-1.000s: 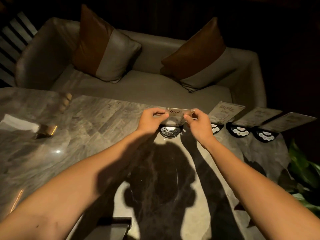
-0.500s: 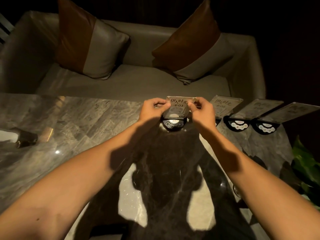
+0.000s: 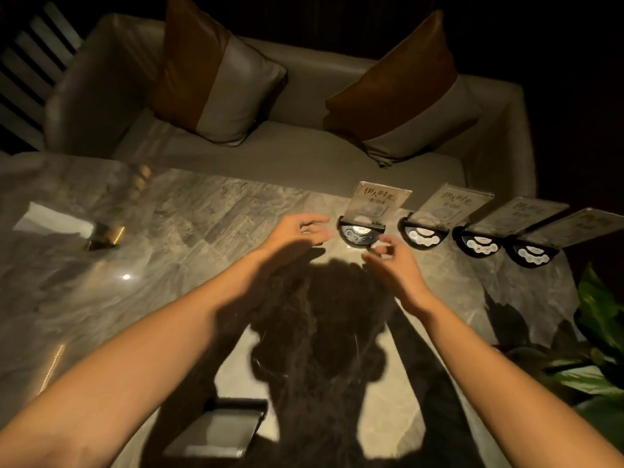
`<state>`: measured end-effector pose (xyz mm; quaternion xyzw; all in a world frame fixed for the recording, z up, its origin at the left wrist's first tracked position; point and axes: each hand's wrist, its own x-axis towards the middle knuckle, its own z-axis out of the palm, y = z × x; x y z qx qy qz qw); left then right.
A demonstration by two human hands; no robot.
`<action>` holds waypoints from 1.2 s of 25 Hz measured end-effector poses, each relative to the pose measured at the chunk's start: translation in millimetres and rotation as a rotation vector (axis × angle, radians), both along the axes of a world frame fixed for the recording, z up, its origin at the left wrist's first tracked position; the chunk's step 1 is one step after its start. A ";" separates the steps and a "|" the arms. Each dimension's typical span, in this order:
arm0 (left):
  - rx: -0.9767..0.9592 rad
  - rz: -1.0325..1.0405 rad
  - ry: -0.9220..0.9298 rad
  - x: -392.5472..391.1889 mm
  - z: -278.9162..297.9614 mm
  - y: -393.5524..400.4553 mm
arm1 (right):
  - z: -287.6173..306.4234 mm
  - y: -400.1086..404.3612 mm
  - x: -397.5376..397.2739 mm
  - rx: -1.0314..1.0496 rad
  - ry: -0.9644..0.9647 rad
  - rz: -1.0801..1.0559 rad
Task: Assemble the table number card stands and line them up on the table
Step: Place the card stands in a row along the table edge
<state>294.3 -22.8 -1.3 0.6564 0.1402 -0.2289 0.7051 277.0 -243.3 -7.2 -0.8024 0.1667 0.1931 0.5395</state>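
Observation:
Several table number card stands form a row along the far right edge of the marble table (image 3: 189,231). Each is a clear acrylic card in a black half-round base with white buttons. The leftmost stand (image 3: 366,214) holds its card upright in the slot. To its right stand a second (image 3: 435,219), a third (image 3: 493,233) and a fourth (image 3: 553,243). My left hand (image 3: 299,233) hovers just left of the leftmost base, fingers apart and empty. My right hand (image 3: 393,265) hangs just in front of that base, fingers loosely spread, holding nothing.
A grey sofa (image 3: 304,143) with two brown-and-grey cushions sits behind the table. A white napkin in a brass holder (image 3: 74,229) lies at the table's left. A metallic flat object (image 3: 219,430) rests near the front edge. Green plant leaves (image 3: 597,332) rise at the right.
Both hands have let go of the card, which now stands in the leftmost base. The hands have drawn back towards me and opened.

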 end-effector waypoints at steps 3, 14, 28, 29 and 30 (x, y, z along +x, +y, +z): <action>-0.129 0.068 0.185 -57.2 -15.3 52.7 | -4.5 30.4 -74.8 0.331 0.130 0.069; -0.111 0.189 0.036 -247.0 -26.5 140.6 | -16.7 82.2 -220.6 0.354 0.151 0.372; 0.111 0.330 0.004 -328.4 -20.5 111.4 | 3.7 131.5 -258.5 0.290 0.140 0.237; 0.138 0.331 -0.020 -321.6 -19.5 106.4 | 3.9 131.0 -251.4 0.296 0.155 0.214; 0.147 0.333 -0.043 -313.4 -18.1 101.6 | 3.5 129.6 -242.4 0.289 0.166 0.197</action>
